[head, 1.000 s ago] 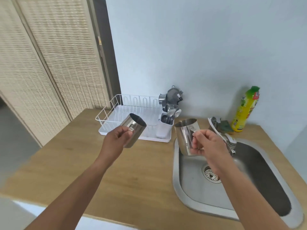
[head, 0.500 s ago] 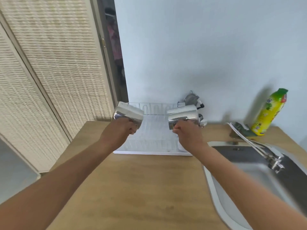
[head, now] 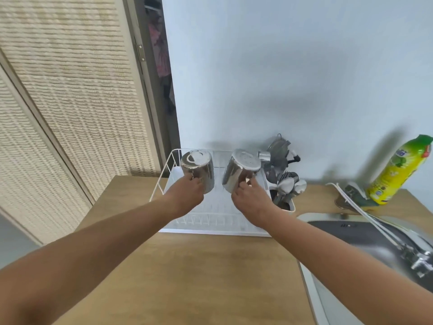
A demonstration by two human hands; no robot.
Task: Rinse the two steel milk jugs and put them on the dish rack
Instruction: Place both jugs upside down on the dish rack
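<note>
Two steel milk jugs are held upside down over the white wire dish rack (head: 164,177), their flat bases facing up. My left hand (head: 185,195) grips the handle of the left jug (head: 199,168). My right hand (head: 251,200) grips the handle of the right jug (head: 239,172), which tilts slightly left. Both jugs sit low inside the rack's frame; whether their rims touch the rack floor is hidden by my hands.
A white cutlery holder (head: 284,198) full of utensils sits at the rack's right end. The steel sink (head: 365,233) and its tap (head: 412,256) lie to the right, with a green-yellow dish soap bottle (head: 398,170) and a sponge (head: 357,195) behind. A wooden counter (head: 210,277) runs in front.
Both hands carried the jugs from beside the sink to the rack and turned them over; since half a second ago the jugs went from lying sideways to base-up and lower.
</note>
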